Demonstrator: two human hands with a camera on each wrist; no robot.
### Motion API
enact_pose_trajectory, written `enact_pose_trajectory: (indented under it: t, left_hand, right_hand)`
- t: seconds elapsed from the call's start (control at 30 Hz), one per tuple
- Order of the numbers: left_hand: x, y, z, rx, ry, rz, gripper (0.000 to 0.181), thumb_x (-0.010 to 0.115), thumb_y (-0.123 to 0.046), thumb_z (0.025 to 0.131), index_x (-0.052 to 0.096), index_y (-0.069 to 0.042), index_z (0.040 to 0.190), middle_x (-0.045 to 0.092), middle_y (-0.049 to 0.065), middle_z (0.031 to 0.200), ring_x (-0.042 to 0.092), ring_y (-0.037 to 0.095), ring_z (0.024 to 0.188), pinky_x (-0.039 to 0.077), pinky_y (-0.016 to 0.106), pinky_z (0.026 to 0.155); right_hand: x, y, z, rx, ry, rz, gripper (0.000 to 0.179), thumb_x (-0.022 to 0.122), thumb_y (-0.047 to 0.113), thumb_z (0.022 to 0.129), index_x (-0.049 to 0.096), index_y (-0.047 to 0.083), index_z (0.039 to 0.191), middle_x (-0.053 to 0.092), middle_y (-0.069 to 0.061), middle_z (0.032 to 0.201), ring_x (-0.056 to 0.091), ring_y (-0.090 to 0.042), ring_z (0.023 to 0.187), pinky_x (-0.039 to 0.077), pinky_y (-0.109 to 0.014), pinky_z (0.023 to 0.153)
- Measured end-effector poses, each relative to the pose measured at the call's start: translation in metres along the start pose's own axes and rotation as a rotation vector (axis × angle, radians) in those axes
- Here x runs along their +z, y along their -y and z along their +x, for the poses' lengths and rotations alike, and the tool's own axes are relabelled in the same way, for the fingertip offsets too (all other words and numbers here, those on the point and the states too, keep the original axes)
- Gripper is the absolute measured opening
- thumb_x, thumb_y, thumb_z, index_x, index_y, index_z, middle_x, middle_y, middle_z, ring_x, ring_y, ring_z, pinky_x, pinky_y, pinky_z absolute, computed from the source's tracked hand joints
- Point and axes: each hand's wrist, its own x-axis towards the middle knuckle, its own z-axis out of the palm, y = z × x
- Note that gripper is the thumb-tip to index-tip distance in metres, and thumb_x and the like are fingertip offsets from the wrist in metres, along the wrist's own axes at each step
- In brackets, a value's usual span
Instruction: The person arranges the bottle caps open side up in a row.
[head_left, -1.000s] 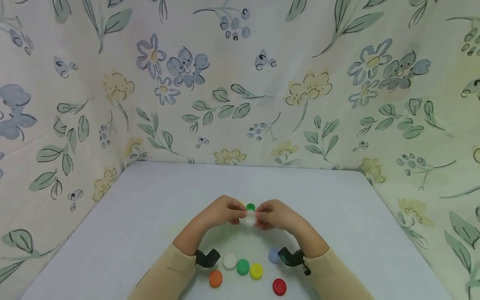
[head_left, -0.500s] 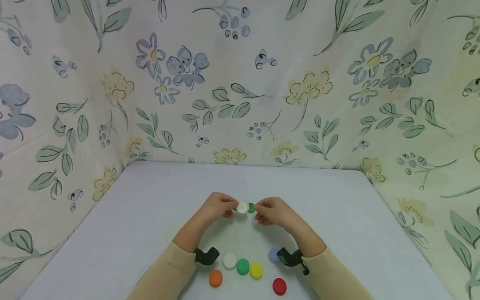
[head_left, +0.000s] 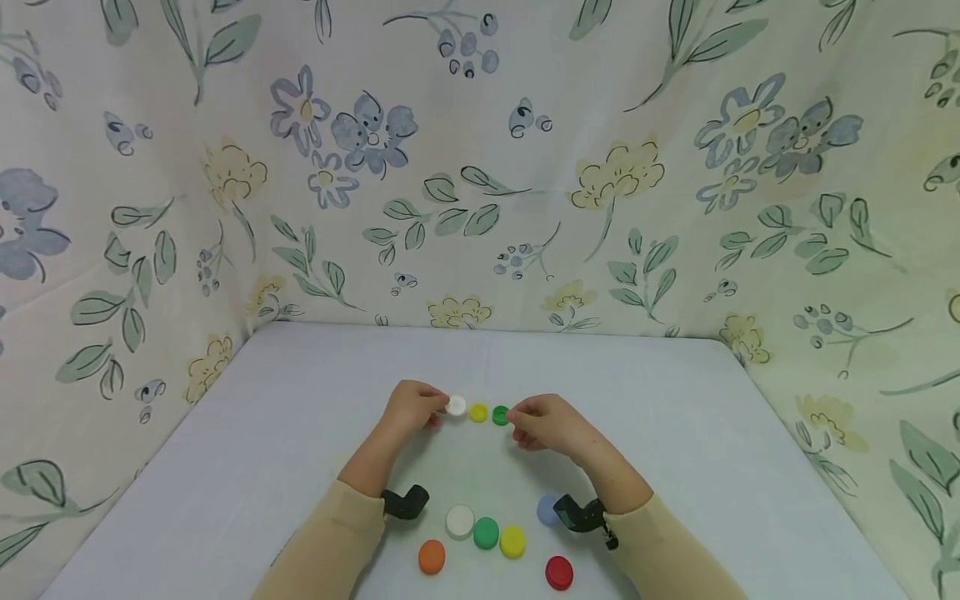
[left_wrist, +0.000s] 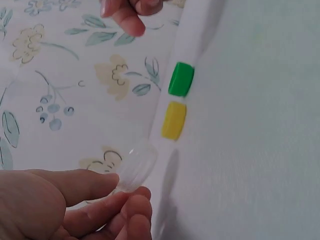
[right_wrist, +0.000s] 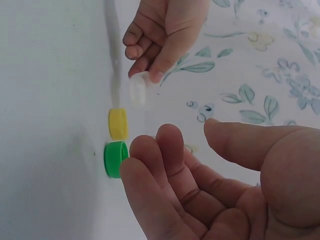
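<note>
Thumb and fingers of my left hand (head_left: 412,408) pinch a translucent white bottle cap (left_wrist: 137,167) by its edge. In the left wrist view this cap is held close over the table, its shadow beside it. To its right a yellow bottle cap (head_left: 478,412) and a green bottle cap (head_left: 500,414) lie apart in a row. My right hand (head_left: 547,425) is beside the green cap, fingertips right at it in the head view. In the right wrist view, the right thumb and bent fingers (right_wrist: 145,180) stand apart with nothing between them.
Nearer on the white table (head_left: 300,467) lie more caps: white (head_left: 460,522), green (head_left: 486,533), yellow (head_left: 513,542), orange (head_left: 431,557) and red (head_left: 558,573). A blue cap (head_left: 547,510) is partly hidden by the right wrist camera (head_left: 581,515). Floral cloth (head_left: 480,167) surrounds the table's back and sides.
My left hand has carried the white cap from in front of the green one leftward and slightly away, past the yellow cap, which now shows fully. The right hand let go of the white cap.
</note>
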Motion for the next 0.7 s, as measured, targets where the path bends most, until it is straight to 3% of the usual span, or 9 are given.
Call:
enact_pose_trajectory:
  t: [0.13,0.53,0.7]
  left_hand:
    - [-0.001,0.005,0.003,-0.023,-0.037,0.047,0.017,0.069,-0.012,0.097,0.074,0.003,0.101,0.068,0.009,0.079,0.060,0.017,0.064,0.047,0.025,0.056]
    - [-0.002,0.009,0.004,-0.021,-0.033,0.069,0.014,0.068,-0.012,0.098,0.074,0.001,0.097,0.065,0.007,0.074,0.057,0.015,0.061,0.046,0.025,0.055]
    - [0.000,0.008,0.002,0.011,-0.021,0.094,0.015,0.067,-0.011,0.098,0.074,0.002,0.099,0.066,0.009,0.075,0.057,0.015,0.062,0.046,0.026,0.057]
  right_hand:
    - [0.000,0.000,0.000,0.000,0.002,-0.009,0.026,0.063,0.020,0.104,0.069,-0.004,0.113,0.069,-0.012,0.085,0.065,-0.020,0.075,0.059,-0.034,0.073]
    - [0.002,0.001,0.002,-0.020,0.016,-0.038,0.025,0.064,0.020,0.103,0.070,-0.002,0.112,0.069,-0.010,0.085,0.065,-0.020,0.075,0.059,-0.034,0.073]
    - [-0.007,-0.002,-0.002,-0.038,0.026,-0.084,0.028,0.065,0.023,0.103,0.069,-0.002,0.115,0.071,-0.011,0.092,0.067,-0.022,0.079,0.059,-0.035,0.075]
